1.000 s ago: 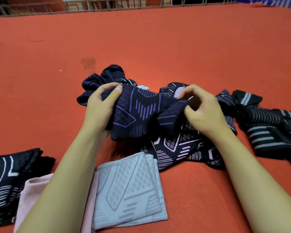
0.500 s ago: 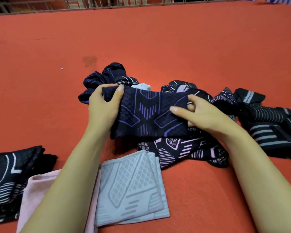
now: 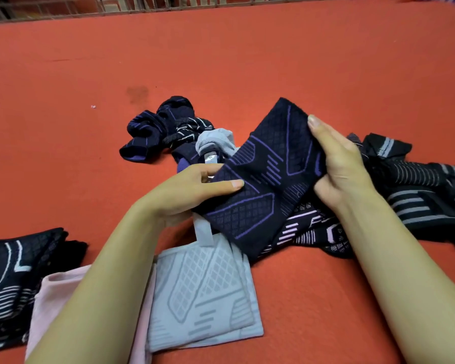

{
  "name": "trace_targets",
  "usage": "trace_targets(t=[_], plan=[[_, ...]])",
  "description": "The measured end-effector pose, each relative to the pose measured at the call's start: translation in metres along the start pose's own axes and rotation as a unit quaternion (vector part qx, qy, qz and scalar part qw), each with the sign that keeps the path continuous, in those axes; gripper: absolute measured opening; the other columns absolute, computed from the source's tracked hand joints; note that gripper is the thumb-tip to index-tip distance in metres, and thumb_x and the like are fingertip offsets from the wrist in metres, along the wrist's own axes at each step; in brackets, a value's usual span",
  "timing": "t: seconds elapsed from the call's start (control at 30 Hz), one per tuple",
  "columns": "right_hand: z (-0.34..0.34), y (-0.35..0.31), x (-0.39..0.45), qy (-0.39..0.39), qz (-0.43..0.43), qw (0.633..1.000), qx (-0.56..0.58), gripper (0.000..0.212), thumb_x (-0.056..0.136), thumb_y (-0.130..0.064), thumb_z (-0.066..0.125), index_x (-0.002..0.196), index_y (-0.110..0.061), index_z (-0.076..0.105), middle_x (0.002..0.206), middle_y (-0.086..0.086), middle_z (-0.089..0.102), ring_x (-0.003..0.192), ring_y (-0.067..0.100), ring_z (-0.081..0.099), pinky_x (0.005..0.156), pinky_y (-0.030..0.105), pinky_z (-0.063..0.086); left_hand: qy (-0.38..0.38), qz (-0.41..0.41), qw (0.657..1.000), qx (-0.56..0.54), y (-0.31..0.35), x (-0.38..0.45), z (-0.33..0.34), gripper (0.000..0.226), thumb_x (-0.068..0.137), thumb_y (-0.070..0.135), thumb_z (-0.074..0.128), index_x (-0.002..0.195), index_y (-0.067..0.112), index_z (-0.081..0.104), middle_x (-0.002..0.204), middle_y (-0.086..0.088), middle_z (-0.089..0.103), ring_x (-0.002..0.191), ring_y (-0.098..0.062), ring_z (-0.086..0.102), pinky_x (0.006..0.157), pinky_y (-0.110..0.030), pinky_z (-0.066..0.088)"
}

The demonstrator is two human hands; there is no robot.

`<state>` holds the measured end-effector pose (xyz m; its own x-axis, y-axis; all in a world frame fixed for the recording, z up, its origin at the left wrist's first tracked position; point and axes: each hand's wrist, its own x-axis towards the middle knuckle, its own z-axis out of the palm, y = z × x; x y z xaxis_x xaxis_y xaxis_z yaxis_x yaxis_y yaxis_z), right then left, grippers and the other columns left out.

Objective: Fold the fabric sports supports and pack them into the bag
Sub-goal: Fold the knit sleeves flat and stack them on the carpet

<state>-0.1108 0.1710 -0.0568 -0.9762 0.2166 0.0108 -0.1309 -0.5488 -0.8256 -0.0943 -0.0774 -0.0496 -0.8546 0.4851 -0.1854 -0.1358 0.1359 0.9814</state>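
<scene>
A navy support with purple lines (image 3: 268, 174) is held slanted above the red surface, its far end raised to the right. My left hand (image 3: 192, 193) pinches its near left edge, and my right hand (image 3: 339, 164) grips its right edge with the fingers flat along the fabric. Under it lies a dark support with pale pink markings (image 3: 310, 232). A folded light grey support (image 3: 202, 292) lies in front of me, beside a folded pink support (image 3: 53, 298) and a folded dark one with white lines (image 3: 13, 279). No bag is in view.
A crumpled navy support (image 3: 158, 127) and a scrunched grey one (image 3: 213, 140) lie behind my left hand. Black supports with grey stripes (image 3: 418, 185) are heaped at the right. A metal railing (image 3: 142, 6) borders the far edge of the red surface (image 3: 247, 61).
The navy support was stretched level between both hands; it has since been turned so it slants up to the right. My left hand dropped lower and my right hand shifted right.
</scene>
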Motion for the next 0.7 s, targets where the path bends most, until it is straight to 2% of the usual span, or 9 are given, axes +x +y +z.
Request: trace_targets(t=[0.13, 0.27, 0.33, 0.37, 0.47, 0.5, 0.57, 0.63, 0.7], plan=[[0.008, 0.009, -0.005, -0.047, 0.067, 0.995, 0.06, 0.046, 0.097, -0.011, 0.07, 0.14, 0.002, 0.059, 0.126, 0.021, 0.071, 0.119, 0.032, 0.069, 0.101, 0.048, 0.057, -0.005, -0.001, 1.0, -0.017, 0.002, 0.0, 0.006, 0.033, 0.103, 0.03, 0.059, 0.125, 0.009, 0.071, 0.125, -0.007, 0.075, 0.117, -0.021, 0.071, 0.1, -0.029, 0.056], [0.008, 0.007, -0.006, -0.071, 0.099, 0.988, 0.091, 0.039, 0.1, -0.016, 0.067, 0.136, -0.003, 0.061, 0.126, 0.018, 0.071, 0.119, 0.032, 0.069, 0.099, 0.049, 0.058, 0.028, 0.069, 0.997, -0.021, 0.001, -0.002, 0.009, 0.035, 0.101, 0.028, 0.059, 0.119, 0.0, 0.07, 0.119, -0.012, 0.076, 0.106, -0.023, 0.073, 0.096, -0.031, 0.058], [0.009, 0.004, -0.009, -0.102, 0.143, 0.984, 0.036, 0.035, 0.101, -0.024, 0.064, 0.133, -0.008, 0.063, 0.125, 0.018, 0.071, 0.114, 0.032, 0.071, 0.091, 0.047, 0.061, 0.06, 0.122, 0.99, -0.046, 0.003, -0.001, 0.011, 0.034, 0.098, 0.03, 0.06, 0.115, 0.002, 0.071, 0.112, -0.009, 0.077, 0.1, -0.02, 0.072, 0.091, -0.03, 0.059], [0.009, 0.003, -0.011, -0.129, 0.172, 0.977, -0.008, 0.041, 0.1, -0.029, 0.063, 0.137, -0.011, 0.06, 0.125, 0.019, 0.071, 0.111, 0.033, 0.072, 0.087, 0.045, 0.062, 0.087, 0.145, 0.983, -0.065, 0.004, 0.0, 0.011, 0.033, 0.097, 0.03, 0.061, 0.114, 0.004, 0.071, 0.109, -0.008, 0.077, 0.099, -0.019, 0.072, 0.089, -0.029, 0.058], [0.01, 0.005, -0.018, -0.198, 0.207, 0.953, -0.095, 0.071, 0.096, -0.034, 0.068, 0.158, -0.026, 0.034, 0.121, 0.022, 0.072, 0.101, 0.034, 0.071, 0.083, 0.044, 0.062, 0.208, 0.208, 0.955, -0.028, 0.004, 0.005, 0.007, 0.022, 0.101, 0.03, 0.063, 0.109, 0.015, 0.077, 0.109, -0.006, 0.078, 0.099, -0.017, 0.072, 0.091, -0.034, 0.057], [0.012, 0.006, -0.02, -0.197, 0.177, 0.957, -0.117, 0.071, 0.096, -0.03, 0.069, 0.157, -0.032, 0.032, 0.11, 0.017, 0.074, 0.092, 0.03, 0.071, 0.079, 0.041, 0.062, 0.26, 0.22, 0.94, 0.03, 0.003, 0.007, 0.005, 0.018, 0.102, 0.031, 0.065, 0.104, 0.022, 0.08, 0.111, -0.004, 0.077, 0.099, -0.009, 0.071, 0.091, -0.03, 0.056], [0.014, 0.007, -0.023, -0.18, 0.052, 0.961, -0.205, 0.059, 0.099, -0.021, 0.068, 0.15, -0.04, 0.043, 0.096, 0.014, 0.074, 0.088, 0.02, 0.069, 0.081, 0.034, 0.062, 0.348, 0.219, 0.902, 0.135, -0.001, 0.01, -0.001, 0.016, 0.098, 0.035, 0.072, 0.095, 0.023, 0.082, 0.123, -0.002, 0.065, 0.094, 0.012, 0.062, 0.083, -0.011, 0.047], [0.016, 0.008, -0.024, -0.17, -0.082, 0.935, -0.3, 0.041, 0.101, -0.02, 0.068, 0.137, -0.038, 0.06, 0.1, 0.019, 0.076, 0.095, 0.012, 0.068, 0.085, 0.035, 0.06, 0.381, 0.211, 0.886, 0.158, -0.003, 0.011, -0.006, 0.019, 0.093, 0.041, 0.077, 0.09, 0.023, 0.082, 0.133, 0.004, 0.054, 0.108, 0.007, 0.061, 0.084, -0.009, 0.047], [0.015, 0.006, -0.024, -0.179, -0.139, 0.922, -0.312, 0.029, 0.1, -0.018, 0.07, 0.126, -0.028, 0.07, 0.106, 0.006, 0.079, 0.101, 0.01, 0.071, 0.089, 0.033, 0.058, 0.378, 0.231, 0.88, 0.173, -0.002, 0.01, -0.009, 0.022, 0.093, 0.042, 0.077, 0.087, 0.022, 0.084, 0.135, 0.012, 0.059, 0.122, 0.001, 0.059, 0.095, -0.018, 0.049]])
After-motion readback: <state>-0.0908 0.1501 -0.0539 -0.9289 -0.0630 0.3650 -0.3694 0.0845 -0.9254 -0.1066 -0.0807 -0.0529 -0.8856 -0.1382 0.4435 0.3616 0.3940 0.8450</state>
